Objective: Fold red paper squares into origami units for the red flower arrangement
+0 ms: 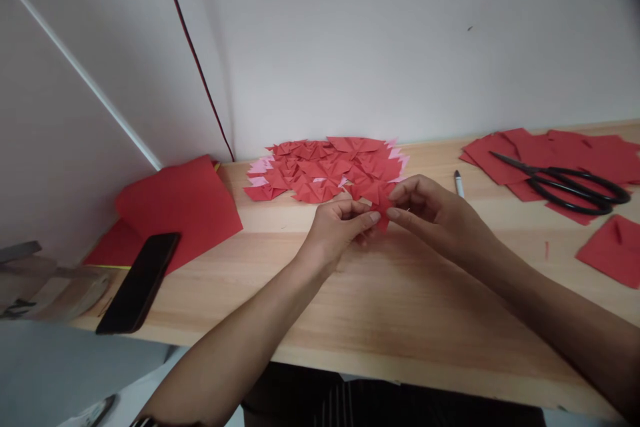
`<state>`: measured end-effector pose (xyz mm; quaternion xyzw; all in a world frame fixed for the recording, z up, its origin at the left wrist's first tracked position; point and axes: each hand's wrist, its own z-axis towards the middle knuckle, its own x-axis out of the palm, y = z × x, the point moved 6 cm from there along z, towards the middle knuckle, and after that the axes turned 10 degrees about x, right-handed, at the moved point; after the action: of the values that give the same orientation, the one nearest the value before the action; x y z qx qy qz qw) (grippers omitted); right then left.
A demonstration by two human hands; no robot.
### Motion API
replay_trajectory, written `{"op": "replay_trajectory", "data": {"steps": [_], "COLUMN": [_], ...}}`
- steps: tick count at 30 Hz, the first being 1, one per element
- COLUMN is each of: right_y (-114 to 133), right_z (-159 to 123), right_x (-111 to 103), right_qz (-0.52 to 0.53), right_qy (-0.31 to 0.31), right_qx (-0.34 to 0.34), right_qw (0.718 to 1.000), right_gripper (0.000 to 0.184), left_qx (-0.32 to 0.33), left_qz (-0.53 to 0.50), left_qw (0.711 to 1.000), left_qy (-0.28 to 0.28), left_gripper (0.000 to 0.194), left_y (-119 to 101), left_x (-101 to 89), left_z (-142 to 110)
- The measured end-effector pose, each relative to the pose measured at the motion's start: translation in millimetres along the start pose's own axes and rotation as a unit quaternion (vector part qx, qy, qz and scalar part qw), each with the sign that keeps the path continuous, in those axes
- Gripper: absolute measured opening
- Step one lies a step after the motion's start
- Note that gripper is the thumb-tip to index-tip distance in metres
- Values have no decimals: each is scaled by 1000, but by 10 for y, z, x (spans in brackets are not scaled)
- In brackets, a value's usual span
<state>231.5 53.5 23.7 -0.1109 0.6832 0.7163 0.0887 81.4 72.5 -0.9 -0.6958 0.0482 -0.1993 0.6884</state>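
Between my two hands is a small folded red paper piece (382,219), held just above the wooden table. My left hand (345,221) pinches its left side with thumb and fingers. On the other side, my right hand (425,213) grips the paper's right edge between thumb and curled fingers. Right behind them, against the wall, lies a pile of folded red paper pieces (320,167), with pink paper points showing at its left and right ends. Parts of the held piece are covered by my fingers, and its upper edge blends with the pile.
At the right, black-handled scissors (575,187) lie on red paper squares (530,153); another red square (615,250) is nearer. A capped marker (459,183) stands out beside my right hand. Leftward are large red sheets (185,207), a dark phone (140,283) and a tape roll (80,293).
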Motion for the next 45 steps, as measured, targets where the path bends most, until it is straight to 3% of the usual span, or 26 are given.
{"op": "replay_trajectory", "data": {"steps": [4,9,16,25,30,35,40,45], "right_y": [7,34,94,151,174,226,254,276], "right_z": [-28,-52,-91,-126,-142,-164,-178,-178], "right_x": [8,1,-25,-47,-45,-59,-50,-24], "right_qz": [-8,-50,-99,-156,-175,-195,-222,-224], "right_qy": [6,1,-49,-87,-108,-126,-121,-104], "right_qx": [-47,-60,-34,-62,-107,-133,-158,-177], "right_qw": [999,997,993,982,973,963,954,953], "right_gripper": [24,18,17,16,14,9,9,9], "left_qx": [-14,-9,72,151,184,171,132,158], "left_qz": [-24,-21,86,161,150,125,71,38], "left_qw": [1000,1000,993,973,969,975,987,985], "left_qy": [-3,-10,-26,-66,-71,-62,-61,-66], "left_gripper": [23,22,15,8,6,5,12,18], "left_y": [21,2,-115,-254,-252,-237,-149,-185], "left_x": [5,10,-6,-1,6,27,15,33], "left_z": [4,-7,-33,-69,-74,-79,-58,-66]}}
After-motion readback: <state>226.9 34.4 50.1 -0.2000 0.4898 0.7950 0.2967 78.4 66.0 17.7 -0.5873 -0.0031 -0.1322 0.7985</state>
